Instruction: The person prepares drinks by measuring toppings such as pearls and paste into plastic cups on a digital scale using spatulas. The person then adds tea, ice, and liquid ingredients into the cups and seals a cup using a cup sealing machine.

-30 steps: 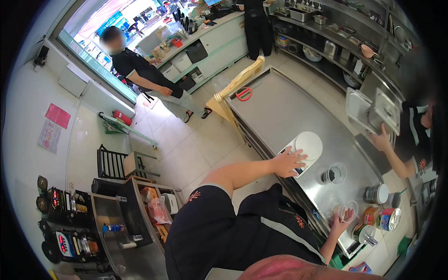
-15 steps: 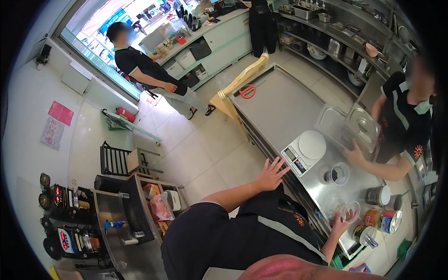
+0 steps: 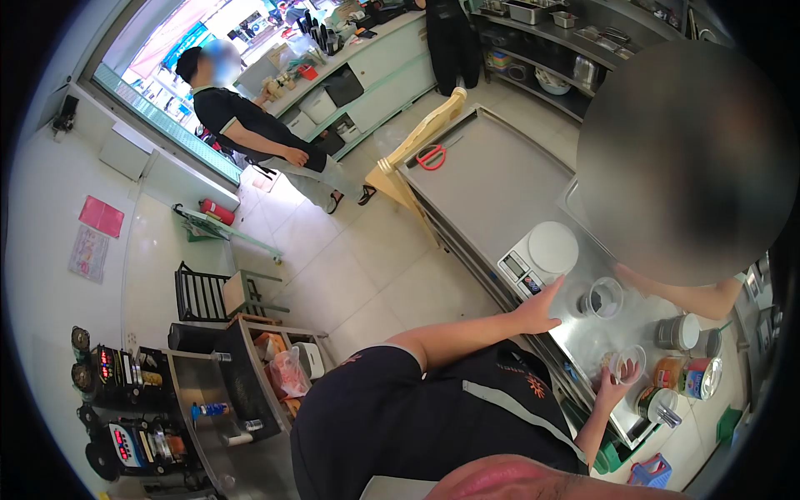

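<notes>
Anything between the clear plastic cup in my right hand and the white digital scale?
Yes, another clear, round plastic cup with dark contents stands on the silver metal table, roughly between your right hand and the scale.

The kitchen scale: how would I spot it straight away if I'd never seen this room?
Find the long metal table. Partway along its edge, next to the person's left hand, sits the kitchen scale. Unlike the clear cup with dark contents nearby, it is white and opaque, with a round plate on top and a small grey display.
</notes>
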Motion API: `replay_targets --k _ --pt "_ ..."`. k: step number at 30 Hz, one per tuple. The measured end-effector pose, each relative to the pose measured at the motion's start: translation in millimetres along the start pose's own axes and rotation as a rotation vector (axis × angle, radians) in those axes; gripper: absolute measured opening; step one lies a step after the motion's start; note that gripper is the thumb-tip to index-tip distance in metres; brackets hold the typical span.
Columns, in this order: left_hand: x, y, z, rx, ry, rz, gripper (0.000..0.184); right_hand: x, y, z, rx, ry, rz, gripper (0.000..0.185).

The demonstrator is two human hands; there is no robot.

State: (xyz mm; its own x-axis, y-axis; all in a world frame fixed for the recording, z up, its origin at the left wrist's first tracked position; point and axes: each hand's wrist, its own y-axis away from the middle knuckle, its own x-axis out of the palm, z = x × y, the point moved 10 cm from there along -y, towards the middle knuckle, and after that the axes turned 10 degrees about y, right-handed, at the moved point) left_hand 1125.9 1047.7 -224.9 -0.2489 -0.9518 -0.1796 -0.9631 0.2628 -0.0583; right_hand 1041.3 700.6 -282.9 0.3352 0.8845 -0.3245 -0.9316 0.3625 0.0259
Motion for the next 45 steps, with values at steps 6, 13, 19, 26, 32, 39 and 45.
replay_targets --k 6,13,19,26,32,39,45 --pt "23.8 -19.7 6.8 -0.035 -0.061 0.112 0.104 -1.8 1.9 -0.3 0.014 0.009 -0.027 0.091" --pt "46.0 -36.2 24.9 0.027 -0.141 0.123 0.090 -5.9 0.0 -5.9 -0.084 0.311 -0.097 0.085" --pt "46.4 -50.2 23.6 0.005 -0.088 0.093 0.105 5.0 6.3 30.1 -0.017 0.356 -0.065 0.087" --pt "61.3 -54.5 8.3 -0.008 -0.076 0.094 0.095 3.5 0.3 26.2 0.139 -0.092 0.043 0.089" --pt "30.6 -35.1 4.8 -0.001 -0.091 -0.171 0.074 -1.6 -6.1 44.1 -0.024 0.187 0.133 0.089" --pt "-9.0 -128.9 -196.3 0.467 -0.480 -0.222 0.022 0.6 -3.8 41.5 -0.080 0.156 0.159 0.089" --pt "32.3 -272.7 -178.3 0.271 -1.069 0.184 0.028 -2.1 -6.2 36.0 -0.075 0.118 0.133 0.089"
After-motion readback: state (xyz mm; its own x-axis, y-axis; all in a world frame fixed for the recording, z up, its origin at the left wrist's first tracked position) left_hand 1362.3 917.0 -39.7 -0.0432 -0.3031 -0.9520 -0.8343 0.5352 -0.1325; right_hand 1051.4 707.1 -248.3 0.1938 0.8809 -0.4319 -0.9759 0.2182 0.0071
